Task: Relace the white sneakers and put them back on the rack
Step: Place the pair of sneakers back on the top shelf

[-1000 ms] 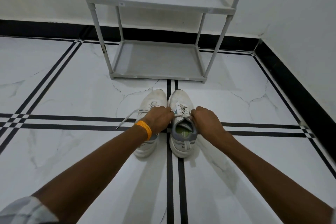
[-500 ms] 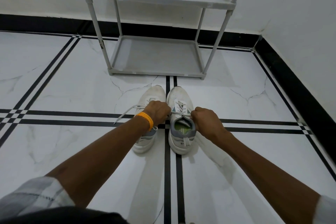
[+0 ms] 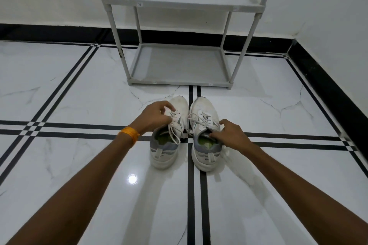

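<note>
Two white sneakers stand side by side on the floor, toes toward the rack: the left sneaker (image 3: 166, 151) and the right sneaker (image 3: 206, 153). Both have grey collars and green insoles. My left hand (image 3: 154, 116) is over the left sneaker's laces, fingers curled and pinching near the top eyelets; a loose lace end hangs into that shoe's opening. My right hand (image 3: 229, 135) rests on the right sneaker's collar, fingers gripping its edge. The grey two-tier rack (image 3: 179, 81) stands just beyond the shoes with nothing on either shelf.
White marble floor with black stripe lines runs under the shoes. A black skirting and white walls close the back and the right side. An orange band is on my left wrist (image 3: 130, 134).
Both hands have left the lace of the right sneaker. My left hand moved left to the left sneaker's laces; my right hand shifted to the right sneaker's collar.
</note>
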